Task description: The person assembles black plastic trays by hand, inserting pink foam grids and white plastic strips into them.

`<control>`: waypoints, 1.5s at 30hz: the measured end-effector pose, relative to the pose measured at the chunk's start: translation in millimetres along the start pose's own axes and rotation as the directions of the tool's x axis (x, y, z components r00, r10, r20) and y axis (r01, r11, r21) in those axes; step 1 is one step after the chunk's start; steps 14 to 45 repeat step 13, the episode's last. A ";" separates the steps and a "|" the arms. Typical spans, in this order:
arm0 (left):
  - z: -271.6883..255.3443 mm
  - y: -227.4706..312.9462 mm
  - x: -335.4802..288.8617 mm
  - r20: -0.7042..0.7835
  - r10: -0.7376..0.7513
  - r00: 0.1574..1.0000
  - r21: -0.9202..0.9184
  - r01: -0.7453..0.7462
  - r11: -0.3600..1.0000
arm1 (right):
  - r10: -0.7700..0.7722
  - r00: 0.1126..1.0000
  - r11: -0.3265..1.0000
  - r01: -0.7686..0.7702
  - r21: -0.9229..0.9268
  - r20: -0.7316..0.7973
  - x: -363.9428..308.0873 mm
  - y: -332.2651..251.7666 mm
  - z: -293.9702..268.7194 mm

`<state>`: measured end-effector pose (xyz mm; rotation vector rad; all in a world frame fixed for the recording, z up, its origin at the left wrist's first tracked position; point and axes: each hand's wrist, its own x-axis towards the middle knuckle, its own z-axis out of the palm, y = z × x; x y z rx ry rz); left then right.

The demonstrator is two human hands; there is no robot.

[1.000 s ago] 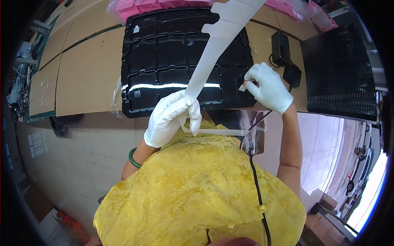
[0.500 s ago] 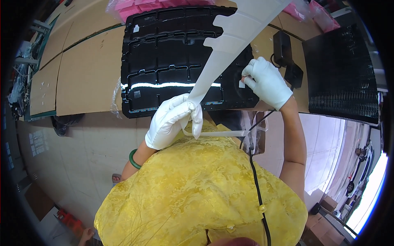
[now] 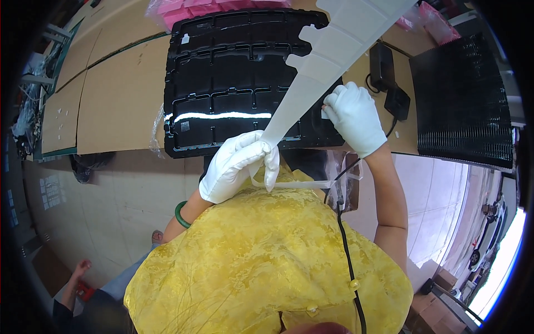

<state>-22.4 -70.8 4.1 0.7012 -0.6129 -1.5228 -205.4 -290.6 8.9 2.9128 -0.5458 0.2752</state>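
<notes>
My left hand (image 3: 236, 170), in a white glove, is closed around the lower end of a long translucent white strip (image 3: 317, 78). The strip widens upward, with notches along its left edge, and a narrow tail hangs below my fingers. Beneath it on the table lies a black moulded plastic tray (image 3: 222, 72) with ribbed compartments. My gloved right hand (image 3: 356, 119) is at the tray's right edge, thumb and fingers pinched on a small white label (image 3: 325, 114). A fingertip shows bare there. Whether the label touches the tray I cannot tell.
A black power adapter (image 3: 381, 67) and cable lie right of the tray, before a black ridged stack (image 3: 461, 100). Pink packages (image 3: 211, 6) stand behind. Cardboard (image 3: 117, 94) covers the table's left. A black cable (image 3: 347, 250) runs down my yellow clothing. Another person's hand (image 3: 83, 268) shows lower left.
My right hand has shifted slightly left and down with the label. The strip's upper part has swung right. The tray's right edge sits further left. The other person has come further into view.
</notes>
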 end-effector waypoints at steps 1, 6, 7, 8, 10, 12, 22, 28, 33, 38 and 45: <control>0.6 -1.1 0.7 0.013 0.001 1.000 0.008 -0.001 1.000 | 0.005 1.000 1.000 -0.005 -0.004 -0.029 -1.1 -0.6 1.1; 6.6 3.8 -0.5 -0.015 -0.018 1.000 0.019 0.018 1.000 | 0.004 0.997 0.997 0.002 0.083 -0.078 -8.7 2.4 2.0; 5.8 4.8 -0.4 -0.016 -0.024 1.000 0.007 0.024 1.000 | 0.030 0.994 0.993 -0.017 0.118 -0.104 -8.9 4.0 4.2; 5.7 5.2 -1.1 -0.018 -0.034 0.999 -0.005 0.034 0.999 | 0.059 0.990 0.987 -0.039 0.156 -0.127 -10.2 3.8 5.3; 4.1 2.6 1.3 -0.011 -0.034 0.999 0.001 0.034 0.999 | 0.031 0.994 0.993 -0.019 0.120 -0.103 -8.7 2.4 1.4; 1.9 2.9 2.3 -0.004 -0.031 1.000 0.007 0.031 1.000 | 0.001 0.997 0.997 0.005 0.082 -0.079 -8.4 2.1 0.9; 1.3 4.6 1.7 -0.009 -0.045 0.999 0.005 0.045 0.999 | -0.010 0.998 0.992 0.019 0.127 -0.066 -12.2 4.0 2.4; 1.3 4.6 1.7 -0.009 -0.045 0.999 0.005 0.045 0.999 | -0.010 0.998 0.992 0.019 0.127 -0.066 -12.2 4.0 2.4; 1.3 4.6 1.7 -0.009 -0.045 0.999 0.005 0.045 0.999 | -0.010 0.998 0.992 0.019 0.127 -0.066 -12.2 4.0 2.4; 1.3 4.6 1.7 -0.009 -0.045 0.999 0.005 0.045 0.999 | -0.010 0.998 0.992 0.019 0.127 -0.066 -12.2 4.0 2.4; 1.3 4.6 1.7 -0.009 -0.045 0.999 0.005 0.045 0.999 | -0.010 0.998 0.992 0.019 0.127 -0.066 -12.2 4.0 2.4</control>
